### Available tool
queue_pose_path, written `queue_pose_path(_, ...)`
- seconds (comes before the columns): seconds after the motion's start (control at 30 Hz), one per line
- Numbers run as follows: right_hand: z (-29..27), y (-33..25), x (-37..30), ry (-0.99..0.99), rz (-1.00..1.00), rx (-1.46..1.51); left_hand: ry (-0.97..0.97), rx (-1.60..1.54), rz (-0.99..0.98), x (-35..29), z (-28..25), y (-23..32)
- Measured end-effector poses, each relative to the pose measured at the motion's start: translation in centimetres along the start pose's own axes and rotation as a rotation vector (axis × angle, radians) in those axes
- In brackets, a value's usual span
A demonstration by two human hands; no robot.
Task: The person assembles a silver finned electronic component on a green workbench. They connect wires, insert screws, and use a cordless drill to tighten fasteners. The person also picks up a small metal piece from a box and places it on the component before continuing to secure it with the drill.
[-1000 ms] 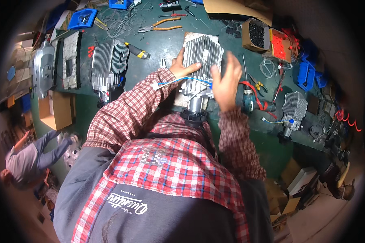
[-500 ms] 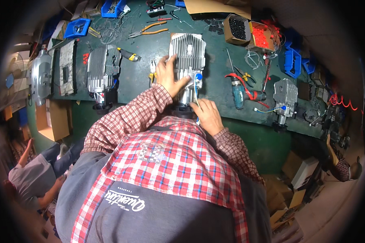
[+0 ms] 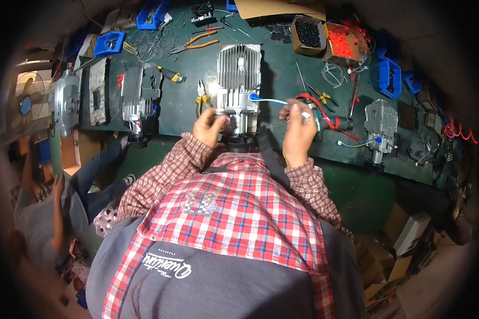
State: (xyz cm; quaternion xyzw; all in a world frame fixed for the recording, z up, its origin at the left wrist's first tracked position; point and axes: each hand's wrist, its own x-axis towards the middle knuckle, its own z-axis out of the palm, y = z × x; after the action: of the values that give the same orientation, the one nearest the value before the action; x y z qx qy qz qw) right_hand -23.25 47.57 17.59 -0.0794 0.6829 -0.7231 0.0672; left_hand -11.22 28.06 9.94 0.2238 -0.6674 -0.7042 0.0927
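Observation:
In front of me on the green bench stands a silver finned motor unit (image 3: 239, 69), its cylindrical end toward me. A thin cable (image 3: 271, 100) runs from a blue plug on its right side. My right hand (image 3: 299, 133) pinches the far end of that cable, where a small white connector shows at the fingers. The cable is drawn out to the right. My left hand (image 3: 208, 127) is closed at the lower left corner of the unit, thumb and fingers on its edge. Yellow-handled pliers (image 3: 201, 98) lie just beyond that hand.
A similar finned unit (image 3: 138, 95) stands to the left, another (image 3: 380, 122) to the right. A drill (image 3: 322, 123) with a red strap lies behind my right hand. Boxes of black parts (image 3: 310, 33) and red parts (image 3: 341, 45) stand far right. Another person (image 3: 48, 207) is at left.
My right hand has moved right and up, pulling the cable out sideways from the unit. My left hand has come off the unit's face to its lower left corner.

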Motion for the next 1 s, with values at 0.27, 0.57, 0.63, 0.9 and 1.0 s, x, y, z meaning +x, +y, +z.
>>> queue_pose_path(0.27, 1.2, 0.2, -2.6, -0.835, -0.472, -0.492, 0.442, 0.120, -0.333, 3.6, -4.9, -3.8)
queue_pose_path(0.57, 1.9, -0.2, -3.0, -0.589, -0.522, -0.522, 0.213, 0.975, 0.488, 10.3, -0.1, 4.6)
queue_pose_path(0.63, 2.7, -0.2, -3.3, -0.515, -0.422, -0.519, 0.191, 1.000, 0.413, 13.5, 1.0, 4.9)
queue_pose_path(0.9, 1.6, 1.5, -4.6, -0.211, -0.133, -0.526, -0.183, 0.843, 0.105, 19.3, -1.7, 2.9)
queue_pose_path(1.0, 1.2, 1.9, -4.8, -0.117, -0.012, -0.488, 0.142, -0.023, -0.319, 22.1, -4.3, 2.1)
